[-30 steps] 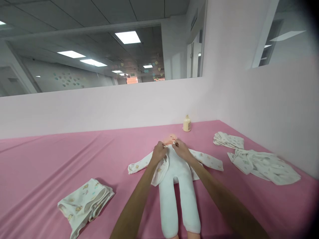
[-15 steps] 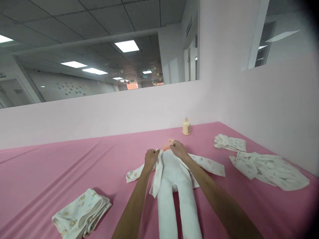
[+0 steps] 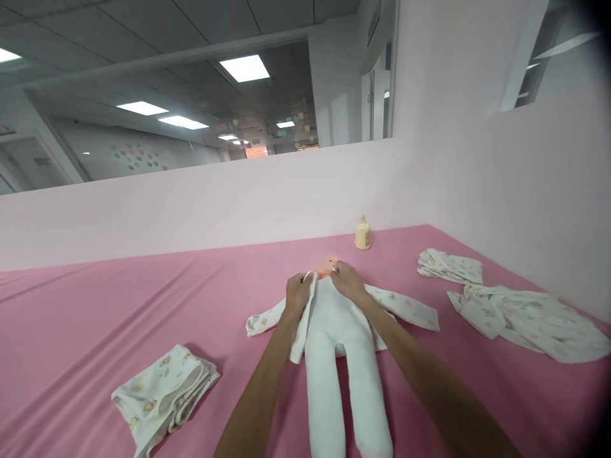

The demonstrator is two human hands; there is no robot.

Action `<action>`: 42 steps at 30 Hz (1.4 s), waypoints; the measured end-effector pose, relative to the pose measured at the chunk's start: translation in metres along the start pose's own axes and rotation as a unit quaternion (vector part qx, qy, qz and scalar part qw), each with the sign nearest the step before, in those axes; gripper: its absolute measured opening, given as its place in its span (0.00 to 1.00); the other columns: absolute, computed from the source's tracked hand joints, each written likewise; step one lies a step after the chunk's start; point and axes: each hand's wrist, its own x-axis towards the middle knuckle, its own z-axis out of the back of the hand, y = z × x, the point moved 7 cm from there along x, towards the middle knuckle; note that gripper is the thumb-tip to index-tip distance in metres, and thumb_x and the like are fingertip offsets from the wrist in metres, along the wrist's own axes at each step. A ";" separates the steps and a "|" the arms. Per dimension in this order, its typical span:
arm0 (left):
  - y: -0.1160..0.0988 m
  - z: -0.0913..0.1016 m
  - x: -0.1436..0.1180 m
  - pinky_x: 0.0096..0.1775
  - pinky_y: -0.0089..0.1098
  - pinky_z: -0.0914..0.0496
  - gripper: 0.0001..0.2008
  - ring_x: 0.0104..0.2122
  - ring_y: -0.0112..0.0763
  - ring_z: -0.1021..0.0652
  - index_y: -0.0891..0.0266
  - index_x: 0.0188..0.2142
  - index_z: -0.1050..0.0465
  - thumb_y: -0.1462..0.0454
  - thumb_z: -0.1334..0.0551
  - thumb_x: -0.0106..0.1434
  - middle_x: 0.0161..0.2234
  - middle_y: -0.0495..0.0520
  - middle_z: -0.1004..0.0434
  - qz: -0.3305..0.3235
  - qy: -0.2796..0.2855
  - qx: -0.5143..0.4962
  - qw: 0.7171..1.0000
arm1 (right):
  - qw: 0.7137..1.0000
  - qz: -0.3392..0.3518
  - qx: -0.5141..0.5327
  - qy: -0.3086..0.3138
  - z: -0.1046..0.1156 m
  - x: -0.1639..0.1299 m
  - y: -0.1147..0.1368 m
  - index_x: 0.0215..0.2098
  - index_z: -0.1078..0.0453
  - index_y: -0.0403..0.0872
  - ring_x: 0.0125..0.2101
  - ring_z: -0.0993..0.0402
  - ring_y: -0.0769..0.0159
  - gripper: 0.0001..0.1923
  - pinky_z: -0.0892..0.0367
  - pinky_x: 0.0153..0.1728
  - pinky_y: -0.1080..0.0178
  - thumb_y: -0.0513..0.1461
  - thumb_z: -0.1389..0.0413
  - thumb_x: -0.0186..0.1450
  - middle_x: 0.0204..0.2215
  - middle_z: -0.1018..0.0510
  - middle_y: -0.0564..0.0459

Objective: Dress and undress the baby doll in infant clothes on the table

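White printed jacket [image 3: 405,309] lies beneath the doll [image 3: 329,318] at lower centre, sleeves spread, front not yet closed. Left hand [image 3: 298,292] pinches its edge; whether the right hand [image 3: 348,280] grips anything, I can't tell.

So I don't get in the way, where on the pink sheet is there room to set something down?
The widest bare patch of pink sheet lies left of the doll, between the wall and the left folded cloth. A smaller one lies between the bottle and the cloths at right. Crowded: the doll's upper body, with the left hand, right hand and sleeves.
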 end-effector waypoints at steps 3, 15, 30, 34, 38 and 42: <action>-0.001 -0.001 0.000 0.26 0.26 0.47 0.21 0.24 0.23 0.44 0.61 0.20 0.47 0.50 0.43 0.59 0.20 0.45 0.50 -0.007 -0.002 0.001 1.000 | 1.000 0.001 -0.007 0.000 0.000 -0.003 0.001 0.25 0.50 0.49 0.26 0.43 0.65 0.09 0.53 0.27 0.63 0.34 0.54 0.62 0.24 0.36 0.55; -0.003 -0.008 -0.003 0.27 0.28 0.48 0.20 0.24 0.24 0.44 0.60 0.21 0.50 0.52 0.48 0.63 0.21 0.45 0.51 -0.062 0.036 0.042 0.997 | 1.000 -0.001 0.004 -0.011 -0.004 -0.008 -0.001 0.25 0.50 0.49 0.26 0.41 0.65 0.09 0.52 0.27 0.64 0.35 0.55 0.62 0.24 0.35 0.56; -0.011 -0.012 -0.012 0.35 0.28 0.38 0.20 0.32 0.30 0.30 0.63 0.31 0.27 0.53 0.49 0.66 0.30 0.50 0.26 -0.134 0.112 0.083 0.981 | 0.997 -0.031 0.074 0.013 0.010 -0.020 -0.014 0.18 0.44 0.48 0.23 0.42 0.68 0.12 0.52 0.25 0.65 0.37 0.50 0.59 0.18 0.36 0.56; -0.012 -0.011 -0.014 0.35 0.27 0.38 0.19 0.32 0.29 0.29 0.63 0.32 0.27 0.53 0.49 0.67 0.30 0.49 0.25 -0.137 0.110 0.093 0.980 | 0.992 -0.042 0.116 0.017 0.012 -0.024 -0.015 0.16 0.51 0.49 0.21 0.49 0.70 0.16 0.53 0.23 0.65 0.37 0.50 0.58 0.16 0.45 0.58; -0.012 -0.011 -0.015 0.35 0.28 0.39 0.18 0.30 0.28 0.30 0.62 0.31 0.28 0.54 0.50 0.68 0.29 0.50 0.25 -0.132 0.085 0.119 0.980 | 0.984 -0.070 0.165 0.012 0.012 -0.027 -0.021 0.18 0.53 0.49 0.20 0.52 0.71 0.16 0.53 0.22 0.65 0.40 0.51 0.59 0.16 0.48 0.59; -0.012 -0.013 -0.016 0.34 0.29 0.40 0.17 0.30 0.30 0.30 0.61 0.32 0.31 0.55 0.52 0.69 0.29 0.51 0.26 -0.132 0.071 0.145 0.978 | 0.976 -0.092 0.197 0.000 0.012 -0.029 -0.026 0.18 0.52 0.50 0.19 0.53 0.72 0.16 0.53 0.21 0.65 0.42 0.50 0.59 0.16 0.48 0.59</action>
